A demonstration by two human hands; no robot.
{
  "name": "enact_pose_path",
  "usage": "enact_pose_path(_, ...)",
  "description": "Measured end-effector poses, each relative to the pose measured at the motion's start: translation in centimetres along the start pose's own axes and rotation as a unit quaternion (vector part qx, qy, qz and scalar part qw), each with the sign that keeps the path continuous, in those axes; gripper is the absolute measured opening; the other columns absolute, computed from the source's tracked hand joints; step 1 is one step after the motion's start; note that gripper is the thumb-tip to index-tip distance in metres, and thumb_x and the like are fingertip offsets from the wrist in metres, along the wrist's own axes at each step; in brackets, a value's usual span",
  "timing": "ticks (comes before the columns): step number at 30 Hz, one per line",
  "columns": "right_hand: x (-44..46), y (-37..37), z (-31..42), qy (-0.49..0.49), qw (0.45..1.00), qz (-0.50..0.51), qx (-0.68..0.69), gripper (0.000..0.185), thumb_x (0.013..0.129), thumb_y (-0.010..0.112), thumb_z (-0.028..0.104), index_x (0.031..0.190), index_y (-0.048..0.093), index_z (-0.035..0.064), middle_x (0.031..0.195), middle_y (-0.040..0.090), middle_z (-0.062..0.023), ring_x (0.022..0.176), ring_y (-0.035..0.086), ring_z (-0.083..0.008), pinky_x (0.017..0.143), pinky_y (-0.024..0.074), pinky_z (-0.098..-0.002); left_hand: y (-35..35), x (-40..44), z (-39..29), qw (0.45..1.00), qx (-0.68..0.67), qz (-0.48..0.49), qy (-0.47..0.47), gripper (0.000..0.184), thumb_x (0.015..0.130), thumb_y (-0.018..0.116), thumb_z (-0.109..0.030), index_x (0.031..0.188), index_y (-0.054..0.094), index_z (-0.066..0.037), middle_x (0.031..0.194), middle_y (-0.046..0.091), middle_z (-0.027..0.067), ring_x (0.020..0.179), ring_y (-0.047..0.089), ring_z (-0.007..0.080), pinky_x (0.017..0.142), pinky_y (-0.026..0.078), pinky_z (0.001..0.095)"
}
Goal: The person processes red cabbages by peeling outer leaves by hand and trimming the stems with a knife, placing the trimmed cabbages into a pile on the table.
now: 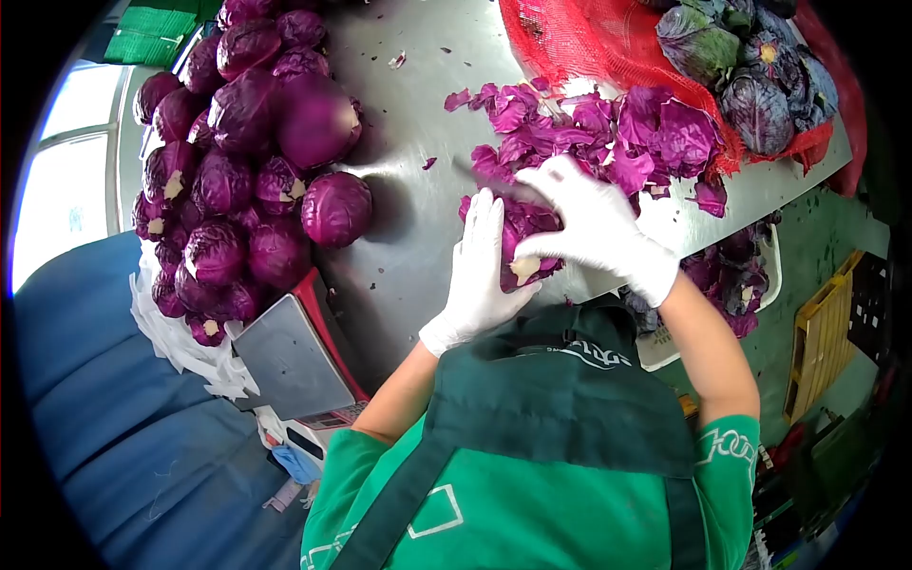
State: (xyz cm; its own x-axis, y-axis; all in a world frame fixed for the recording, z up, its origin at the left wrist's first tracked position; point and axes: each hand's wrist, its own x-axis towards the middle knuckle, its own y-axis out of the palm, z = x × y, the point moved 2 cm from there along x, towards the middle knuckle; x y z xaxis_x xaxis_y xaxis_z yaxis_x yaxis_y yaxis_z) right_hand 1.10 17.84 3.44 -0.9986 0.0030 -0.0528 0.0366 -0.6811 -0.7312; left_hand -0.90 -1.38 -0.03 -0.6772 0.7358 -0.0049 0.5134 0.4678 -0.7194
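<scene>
A red cabbage (527,223) with a pale cut stem end rests at the table's near edge, between my two white-gloved hands. My left hand (483,271) steadies it from the left, fingers lying along its side. Above the cabbage, my right hand (598,228) is closed on a knife (496,182), whose dark, blurred blade points left across the top. The right thumb reaches down onto the cabbage; the knife's handle is hidden in the palm. Loose purple leaves (589,128) lie scattered just beyond my hands.
Red cabbages (223,185) are piled at the left of the metal table (408,104), beside a flat grey scale-like plate (294,351). A red mesh bag (560,43) with untrimmed cabbages (760,109) sits at the far right. Below the right edge stands a white bin (774,271) of leaves.
</scene>
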Motion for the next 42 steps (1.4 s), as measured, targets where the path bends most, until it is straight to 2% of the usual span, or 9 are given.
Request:
enact_pose_path(7, 1.7, 1.7, -1.2, 0.040, 0.997, -0.040, -0.052, 0.028, 0.090, 0.066, 0.033, 0.085, 0.064, 0.0060, 0.086, 0.065, -0.0129, 0.074, 0.065, -0.0331, 0.066, 0.0507, -0.0435, 0.4, -0.1, -0.3, 0.999, 0.026, -0.013, 0.029, 0.117, 0.062, 0.086, -0.016, 0.152, 0.015, 0.003, 0.152, 0.026, 0.0314, 0.142, 0.026, 0.0494, 0.116, 0.026, 0.0521)
enact_pose_path(9, 3.7, 1.4, -4.8, 0.073, 0.978, -0.184, -0.065, 0.033, 0.091, 0.064, 0.035, 0.083, 0.063, 0.0038, 0.080, 0.064, -0.0147, 0.070, 0.064, -0.0351, 0.064, 0.0496, -0.0452, 0.5, -0.4, -0.5, 0.999, 0.036, -0.015, 0.029, 0.115, 0.061, 0.087, -0.015, 0.151, 0.018, 0.003, 0.151, 0.026, 0.0314, 0.142, 0.026, 0.0493, 0.116, 0.026, 0.0528)
enact_pose_path(15, 0.1, -0.4, -2.3, 0.171, 0.984, 0.004, 0.041, 0.054, 0.084, 0.068, 0.055, 0.097, 0.067, 0.0026, 0.084, 0.066, -0.0135, 0.079, 0.065, -0.0303, 0.073, 0.0499, -0.0413, 0.1, -1.9, 1.6, 0.996, -0.042, -0.062, 0.044, 0.115, 0.059, 0.091, -0.014, 0.148, 0.021, 0.000, 0.152, 0.025, 0.0292, 0.143, 0.027, 0.0448, 0.117, 0.026, 0.0508)
enact_pose_path(19, -2.8, 4.2, -1.7, 0.157, 0.952, -0.007, 0.261, 0.054, 0.085, 0.075, 0.033, 0.124, 0.061, -0.0016, 0.104, 0.065, -0.0138, 0.099, 0.063, -0.0233, 0.085, 0.0496, -0.0323, -1.5, -2.5, 2.0, 0.992, -0.108, -0.062, 0.006, 0.104, 0.058, 0.093, -0.028, 0.138, 0.034, 0.002, 0.142, 0.035, 0.0263, 0.135, 0.036, 0.0426, 0.113, 0.032, 0.0479)
enact_pose_path(25, -2.4, 4.4, 0.2, 0.085, 0.968, 0.018, 0.235, 0.045, 0.088, 0.072, 0.026, 0.124, 0.062, 0.0021, 0.104, 0.066, -0.0131, 0.093, 0.065, -0.0221, 0.079, 0.0513, -0.0324, -1.3, -2.3, 1.4, 0.994, -0.047, -0.085, -0.050, 0.079, 0.071, 0.083, -0.025, 0.133, 0.042, -0.001, 0.131, 0.043, 0.0211, 0.126, 0.043, 0.0381, 0.107, 0.037, 0.0461)
enact_pose_path(31, -2.1, 6.4, 0.2, -0.052, 0.993, -0.062, -0.090, 0.033, 0.090, 0.062, 0.024, 0.121, 0.063, 0.0114, 0.097, 0.067, -0.0097, 0.082, 0.068, -0.0258, 0.067, 0.0544, -0.0364, -0.8, -3.2, 2.4, 0.969, -0.195, -0.062, -0.135, 0.076, 0.072, 0.084, -0.022, 0.132, 0.043, 0.000, 0.135, 0.044, 0.0216, 0.133, 0.041, 0.0387, 0.111, 0.034, 0.0456)
enact_pose_path(35, 0.3, 5.3, -2.1, -0.010, 0.995, -0.077, -0.055, 0.022, 0.091, 0.061, 0.021, 0.111, 0.064, 0.0105, 0.083, 0.067, -0.0086, 0.070, 0.067, -0.0263, 0.060, 0.0525, -0.0382, -0.1, -4.4, 0.7, 0.988, -0.075, -0.130, 0.043, 0.077, 0.066, 0.090, -0.016, 0.127, 0.044, -0.003, 0.135, 0.045, 0.0213, 0.137, 0.038, 0.0397, 0.112, 0.033, 0.0503)
enact_pose_path(36, 0.5, 5.5, -2.1, -0.025, 0.992, -0.104, -0.063, 0.018, 0.094, 0.057, 0.027, 0.092, 0.061, 0.0095, 0.076, 0.064, -0.0093, 0.068, 0.066, -0.0279, 0.059, 0.0530, -0.0393, 0.1, -4.6, 0.7, 0.986, -0.079, -0.138, 0.040, 0.078, 0.065, 0.090, -0.015, 0.128, 0.044, -0.002, 0.136, 0.044, 0.0210, 0.137, 0.038, 0.0390, 0.112, 0.032, 0.0507)
enact_pose_path(42, 2.8, 5.5, -2.7, 0.075, 0.994, -0.064, -0.049, 0.023, 0.093, 0.059, 0.031, 0.089, 0.061, 0.0091, 0.079, 0.066, -0.0112, 0.072, 0.066, -0.0320, 0.064, 0.0517, -0.0444, -1.1, -4.2, 2.2, 0.983, -0.149, -0.094, -0.048, 0.075, 0.068, 0.088, -0.017, 0.127, 0.044, -0.002, 0.141, 0.042, 0.0199, 0.137, 0.038, 0.0335, 0.113, 0.031, 0.0448)
